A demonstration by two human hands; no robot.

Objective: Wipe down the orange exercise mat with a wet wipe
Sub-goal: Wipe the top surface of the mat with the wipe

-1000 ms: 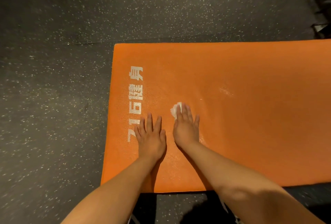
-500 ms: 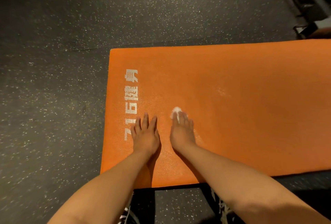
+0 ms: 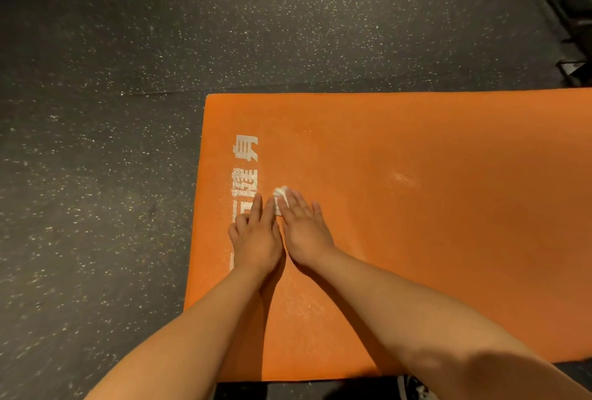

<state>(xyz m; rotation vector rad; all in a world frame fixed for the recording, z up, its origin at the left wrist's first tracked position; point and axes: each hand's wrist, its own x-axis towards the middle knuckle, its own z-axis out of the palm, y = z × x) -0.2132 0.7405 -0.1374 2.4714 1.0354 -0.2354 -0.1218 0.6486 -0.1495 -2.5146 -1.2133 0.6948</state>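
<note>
The right hand (image 3: 304,233), fingers flat on the wet wipe (image 3: 281,193), had slid toward the left edge of the orange mat (image 3: 448,239), meeting the flat, empty left hand (image 3: 256,239); wiping apparently now reached that end.

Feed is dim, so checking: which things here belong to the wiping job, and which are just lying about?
Job: orange exercise mat; crumpled white wet wipe; right hand pressing it; left hand flat on mat.
Lying about: speckled dark rubber floor; black equipment frame; black-and-white shoe.

Right hand (image 3: 304,233) flat on wet wipe (image 3: 281,192)
</note>
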